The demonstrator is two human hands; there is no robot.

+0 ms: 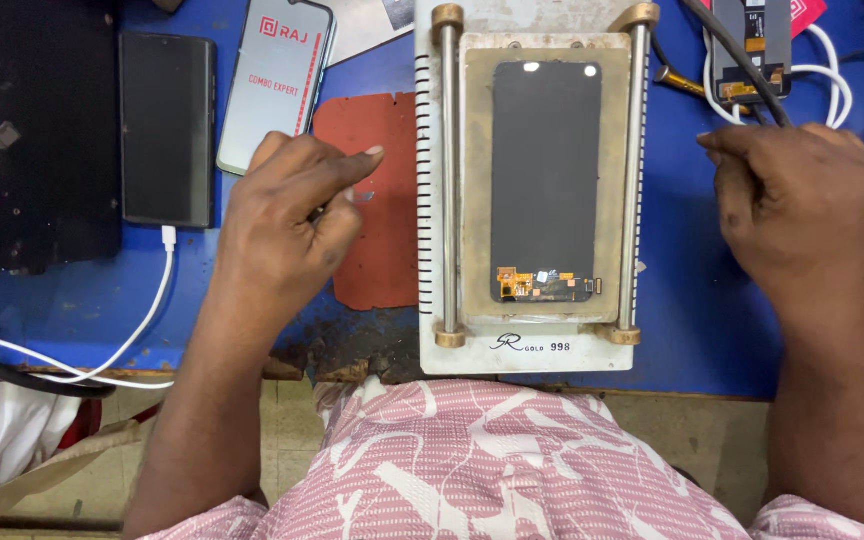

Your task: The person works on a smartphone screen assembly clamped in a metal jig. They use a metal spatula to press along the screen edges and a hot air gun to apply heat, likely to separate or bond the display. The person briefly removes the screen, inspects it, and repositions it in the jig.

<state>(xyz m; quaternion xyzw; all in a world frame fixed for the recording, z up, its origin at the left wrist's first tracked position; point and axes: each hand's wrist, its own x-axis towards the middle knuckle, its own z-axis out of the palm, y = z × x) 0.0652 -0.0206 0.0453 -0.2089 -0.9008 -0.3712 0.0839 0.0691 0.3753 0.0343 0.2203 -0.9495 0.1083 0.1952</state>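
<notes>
A dark phone screen panel [545, 170] with an orange flex connector at its near end lies flat on the brass-coloured plate of a white separator machine [527, 352], between two metal rails. My left hand [282, 220] hovers left of the machine over a red rubber mat [382, 265]. Its thumb and fingers are pinched together, and a small dark thing shows between them. To the right of the machine, my right hand [792, 205] has its fingers curled shut, with nothing visible in it. Neither hand touches the panel.
On the blue bench top [702, 330] lie a black phone [166, 130] with a white cable [152, 310] plugged in and a lit white-screened phone [277, 80]. Another screen part [749, 40] with cables is at the top right. A black block [32, 130] stands at the far left.
</notes>
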